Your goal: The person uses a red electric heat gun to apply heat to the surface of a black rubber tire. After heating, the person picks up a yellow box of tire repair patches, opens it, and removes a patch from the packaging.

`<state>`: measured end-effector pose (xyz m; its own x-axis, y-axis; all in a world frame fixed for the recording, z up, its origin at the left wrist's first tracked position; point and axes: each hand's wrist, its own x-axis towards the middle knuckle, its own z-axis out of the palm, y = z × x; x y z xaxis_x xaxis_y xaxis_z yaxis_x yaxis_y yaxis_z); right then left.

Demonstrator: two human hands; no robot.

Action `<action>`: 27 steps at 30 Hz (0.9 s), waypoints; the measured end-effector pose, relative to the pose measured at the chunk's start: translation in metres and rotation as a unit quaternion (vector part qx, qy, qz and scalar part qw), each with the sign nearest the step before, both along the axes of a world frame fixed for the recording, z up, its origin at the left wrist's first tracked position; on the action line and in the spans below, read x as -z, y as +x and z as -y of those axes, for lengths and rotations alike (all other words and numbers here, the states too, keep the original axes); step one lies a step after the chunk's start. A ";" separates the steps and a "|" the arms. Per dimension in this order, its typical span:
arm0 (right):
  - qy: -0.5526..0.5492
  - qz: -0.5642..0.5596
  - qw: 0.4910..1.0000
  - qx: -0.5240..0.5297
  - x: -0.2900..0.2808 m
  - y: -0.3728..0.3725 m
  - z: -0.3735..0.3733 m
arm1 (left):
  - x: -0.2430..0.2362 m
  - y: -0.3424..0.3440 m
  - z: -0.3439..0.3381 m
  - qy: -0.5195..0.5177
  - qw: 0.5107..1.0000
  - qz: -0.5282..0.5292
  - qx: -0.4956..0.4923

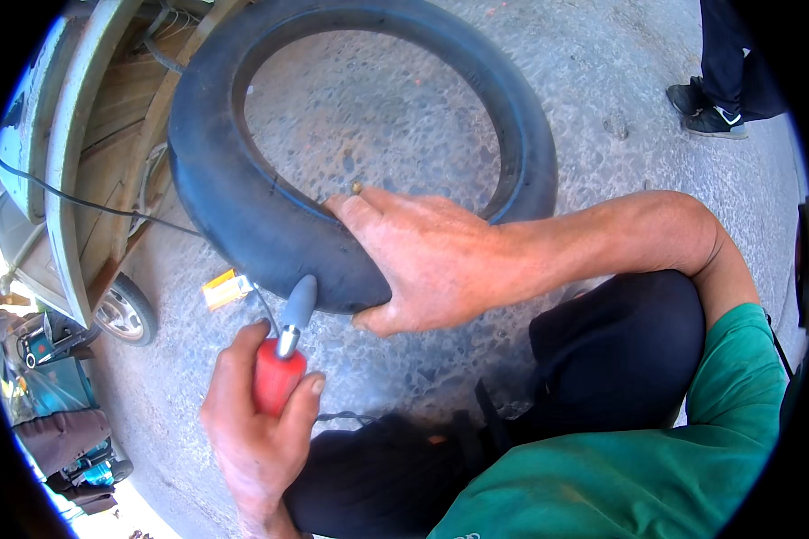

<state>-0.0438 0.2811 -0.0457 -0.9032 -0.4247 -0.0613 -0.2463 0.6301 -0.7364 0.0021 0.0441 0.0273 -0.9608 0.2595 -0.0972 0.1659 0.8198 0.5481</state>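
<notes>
A black inner tube (512, 117) forms a loop over the speckled concrete floor (602, 171). My right hand (431, 251) is wrapped over its near section, fingers gripping it. My left hand (261, 422) holds a red-handled tool (277, 377) upright, with a metal collar and a grey cone-shaped tip (301, 296) at the tube's near-left edge; whether they touch I cannot tell. A small yellow-and-white object (225, 289) lies just left of that tip, partly behind a thin grey piece beside it.
At the left stand a wooden-and-metal cart-like frame (67, 180) with a dark cable across it, a small spoked-rim wheel (121, 314) and piled teal tools and bags (58, 386). A person's legs and dark shoes (710, 108) are at the upper right. My bent knee (620, 341) is below the tube.
</notes>
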 end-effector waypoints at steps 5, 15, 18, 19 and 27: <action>-0.016 -0.015 1.000 0.009 0.002 -0.001 0.000 | 0.003 -0.001 0.001 0.008 1.000 -0.006 0.013; 0.005 0.024 1.000 0.000 -0.001 -0.001 0.000 | 0.003 -0.001 -0.002 0.004 1.000 -0.001 0.005; 0.013 0.018 1.000 0.001 0.000 0.000 0.000 | 0.002 -0.001 -0.002 0.010 1.000 -0.002 -0.017; 0.015 0.018 1.000 -0.001 -0.001 0.000 0.001 | 0.002 -0.001 -0.002 0.013 1.000 -0.002 -0.025; 0.000 0.045 0.999 -0.005 -0.005 0.000 -0.001 | 0.001 0.000 -0.001 0.017 1.000 -0.006 -0.018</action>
